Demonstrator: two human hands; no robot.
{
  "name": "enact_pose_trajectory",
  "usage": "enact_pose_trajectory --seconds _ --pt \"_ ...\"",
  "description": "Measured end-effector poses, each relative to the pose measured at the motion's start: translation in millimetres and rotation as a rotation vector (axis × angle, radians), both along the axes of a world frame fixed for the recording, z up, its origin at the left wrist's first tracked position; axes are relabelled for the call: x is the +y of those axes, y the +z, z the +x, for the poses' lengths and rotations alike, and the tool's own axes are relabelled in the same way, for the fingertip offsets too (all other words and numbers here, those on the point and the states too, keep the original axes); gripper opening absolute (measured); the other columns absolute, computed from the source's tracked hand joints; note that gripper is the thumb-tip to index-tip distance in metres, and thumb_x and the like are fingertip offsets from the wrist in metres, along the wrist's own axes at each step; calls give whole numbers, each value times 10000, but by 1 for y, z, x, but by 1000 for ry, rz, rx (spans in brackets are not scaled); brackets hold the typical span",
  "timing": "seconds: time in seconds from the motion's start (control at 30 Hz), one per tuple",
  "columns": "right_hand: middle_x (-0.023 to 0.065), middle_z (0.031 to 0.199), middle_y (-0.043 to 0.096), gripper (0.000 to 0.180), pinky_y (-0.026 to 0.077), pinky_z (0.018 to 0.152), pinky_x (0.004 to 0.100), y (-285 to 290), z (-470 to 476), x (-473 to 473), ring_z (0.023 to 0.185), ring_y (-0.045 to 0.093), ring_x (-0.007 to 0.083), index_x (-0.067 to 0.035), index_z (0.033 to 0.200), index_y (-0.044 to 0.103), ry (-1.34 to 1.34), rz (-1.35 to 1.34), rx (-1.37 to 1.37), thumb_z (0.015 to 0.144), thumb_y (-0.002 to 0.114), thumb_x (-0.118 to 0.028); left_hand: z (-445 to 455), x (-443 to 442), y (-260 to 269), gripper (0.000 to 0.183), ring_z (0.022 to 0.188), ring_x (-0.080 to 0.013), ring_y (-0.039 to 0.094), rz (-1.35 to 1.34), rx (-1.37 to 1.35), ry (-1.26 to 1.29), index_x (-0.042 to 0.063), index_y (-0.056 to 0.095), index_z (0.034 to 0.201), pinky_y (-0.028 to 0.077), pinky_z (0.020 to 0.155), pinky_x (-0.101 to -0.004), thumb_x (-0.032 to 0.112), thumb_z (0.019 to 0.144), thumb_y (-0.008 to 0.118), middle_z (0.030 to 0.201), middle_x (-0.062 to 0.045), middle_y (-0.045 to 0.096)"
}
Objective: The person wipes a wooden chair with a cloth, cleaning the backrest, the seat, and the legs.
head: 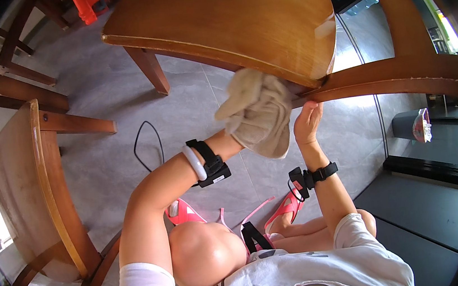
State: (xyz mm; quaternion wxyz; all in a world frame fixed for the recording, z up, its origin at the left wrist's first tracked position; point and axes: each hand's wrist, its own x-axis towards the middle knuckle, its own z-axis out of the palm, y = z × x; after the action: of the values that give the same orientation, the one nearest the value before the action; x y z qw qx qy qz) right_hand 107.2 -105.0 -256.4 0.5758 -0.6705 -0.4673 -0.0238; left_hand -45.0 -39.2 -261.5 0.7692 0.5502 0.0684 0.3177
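A brown wooden chair stands in front of me, its seat edge above my hands. A beige cloth, bunched and folded, hangs around my left hand just under the near corner of the seat. The cloth hides the fingers of that hand; only the wrist shows below it. My right hand is raised to the chair's back post, with its fingertips at the wood and some fingers hidden. Both wrists carry black straps with small boxes, and a pale bangle circles the left one.
Another wooden chair stands close on my left, with more wooden furniture legs behind it. A black cable loop shows against the grey tiled floor. To the right are a dark cabinet and a grey bin. An orange plastic object sits at the back.
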Motion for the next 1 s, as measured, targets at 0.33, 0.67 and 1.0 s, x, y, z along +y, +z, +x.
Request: enact_pose_trajectory --seconds 0.33,0.67,1.0 --pt "83 802 477 524 399 682 317 -3 10 -8 735 452 199 -1 976 501 96 -48 20 981 385 -512 -70 85 -46 135 805 -201 544 122 -78 524 85 580 896 475 727 -336 214 888 540 861 -54 552" --pt "102 1060 538 623 375 904 299 1 5 -12 986 477 195 57 1265 434 204 -18 170 995 355 -498 7 26 40 165 652 -281 531 1667 684 500 59 579 639 421 602 -415 205 711 606 685 -117 549" --pt "87 1087 554 634 381 901 288 1 4 -14 996 500 175 59 1231 474 169 51 188 993 342 -514 -14 22 7 382 1160 -261 488 787 263 331 77 551 1214 426 972 -396 290 900 595 1266 -96 521"
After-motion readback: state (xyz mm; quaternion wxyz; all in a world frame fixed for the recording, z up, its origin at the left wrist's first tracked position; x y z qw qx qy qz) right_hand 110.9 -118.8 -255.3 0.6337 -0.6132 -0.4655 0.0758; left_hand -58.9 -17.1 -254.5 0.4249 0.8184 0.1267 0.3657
